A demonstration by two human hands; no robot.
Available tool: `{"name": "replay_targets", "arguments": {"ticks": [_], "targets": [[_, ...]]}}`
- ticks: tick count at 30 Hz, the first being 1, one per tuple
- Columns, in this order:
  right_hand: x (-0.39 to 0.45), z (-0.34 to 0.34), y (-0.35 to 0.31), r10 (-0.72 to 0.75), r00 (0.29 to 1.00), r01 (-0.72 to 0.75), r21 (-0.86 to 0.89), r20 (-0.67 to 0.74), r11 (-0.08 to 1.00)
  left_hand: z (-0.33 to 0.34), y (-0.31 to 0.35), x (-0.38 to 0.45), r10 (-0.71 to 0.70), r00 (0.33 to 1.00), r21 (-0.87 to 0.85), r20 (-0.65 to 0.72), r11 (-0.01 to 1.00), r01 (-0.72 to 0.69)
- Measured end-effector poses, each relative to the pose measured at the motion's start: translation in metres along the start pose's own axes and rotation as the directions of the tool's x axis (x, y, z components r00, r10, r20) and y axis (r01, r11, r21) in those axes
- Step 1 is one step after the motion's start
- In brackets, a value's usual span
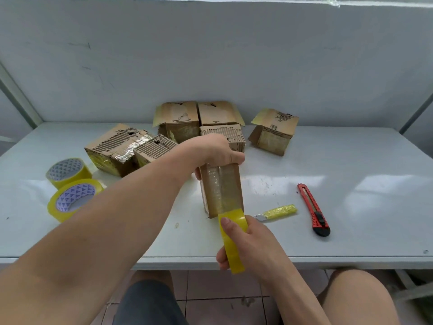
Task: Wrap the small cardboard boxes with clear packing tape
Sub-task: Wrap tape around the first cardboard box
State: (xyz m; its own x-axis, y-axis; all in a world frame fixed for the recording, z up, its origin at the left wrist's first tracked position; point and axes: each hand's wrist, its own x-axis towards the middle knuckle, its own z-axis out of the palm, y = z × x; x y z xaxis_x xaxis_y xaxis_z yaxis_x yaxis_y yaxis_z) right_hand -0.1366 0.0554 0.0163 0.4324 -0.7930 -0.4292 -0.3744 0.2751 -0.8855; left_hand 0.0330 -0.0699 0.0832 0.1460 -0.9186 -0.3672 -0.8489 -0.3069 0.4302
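A small cardboard box stands upright in the middle of the white table. My left hand grips its top from above. A strip of clear tape runs down the box's near face to a yellowish tape roll. My right hand grips that roll at the table's front edge, thumb on its outer face. Several other worn cardboard boxes lie behind, near the wall.
Two more tape rolls lie at the left. A red box cutter and a small blade wrapped in yellow tape lie right of the box. A white wall closes the back. My knees show below the table edge.
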Motion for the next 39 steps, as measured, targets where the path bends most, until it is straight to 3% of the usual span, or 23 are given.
{"name": "replay_targets", "arguments": {"ticks": [7, 13, 14, 16, 17, 19, 23, 27, 39], "targets": [[0.007, -0.001, 0.003, 0.098, 0.995, -0.099, 0.018, 0.008, 0.995, 0.011, -0.014, 0.03, -0.121, 0.971, -0.176, 0.206, 0.972, 0.158], [0.014, -0.001, 0.001, 0.104, 0.995, -0.103, 0.045, -0.007, 0.994, 0.026, -0.024, 0.042, -0.107, 0.978, -0.127, 0.181, 0.983, 0.131], [0.015, -0.001, 0.001, 0.107, 0.994, -0.106, 0.052, -0.009, 0.993, 0.029, -0.025, 0.041, -0.085, 0.986, -0.032, 0.141, 0.995, 0.091], [0.016, -0.001, 0.001, 0.117, 0.993, -0.116, 0.067, -0.01, 0.991, 0.037, -0.027, 0.037, 0.03, 0.996, 0.317, -0.084, 0.948, -0.001], [0.016, -0.001, 0.0, 0.121, 0.993, -0.12, 0.077, -0.011, 0.99, 0.043, -0.027, 0.032, 0.13, 0.966, 0.463, -0.223, 0.886, -0.013], [0.014, -0.001, -0.001, 0.128, 0.992, -0.126, 0.089, -0.016, 0.988, 0.059, -0.023, 0.022, 0.289, 0.884, 0.539, -0.368, 0.841, -0.05], [0.013, 0.0, -0.003, 0.13, 0.991, -0.128, 0.111, -0.016, 0.986, 0.091, -0.024, 0.006, 0.159, 0.957, 0.358, -0.241, 0.931, -0.065], [0.009, -0.001, 0.0, 0.11, 0.994, -0.11, 0.102, 0.005, 0.989, 0.092, -0.025, 0.003, 0.133, 0.947, 0.197, -0.293, 0.977, -0.076], [0.024, -0.003, -0.001, 0.104, 0.995, -0.103, 0.164, 0.002, 0.981, 0.069, -0.011, 0.029, 0.158, 0.948, 0.211, -0.275, 0.972, -0.101]]}}
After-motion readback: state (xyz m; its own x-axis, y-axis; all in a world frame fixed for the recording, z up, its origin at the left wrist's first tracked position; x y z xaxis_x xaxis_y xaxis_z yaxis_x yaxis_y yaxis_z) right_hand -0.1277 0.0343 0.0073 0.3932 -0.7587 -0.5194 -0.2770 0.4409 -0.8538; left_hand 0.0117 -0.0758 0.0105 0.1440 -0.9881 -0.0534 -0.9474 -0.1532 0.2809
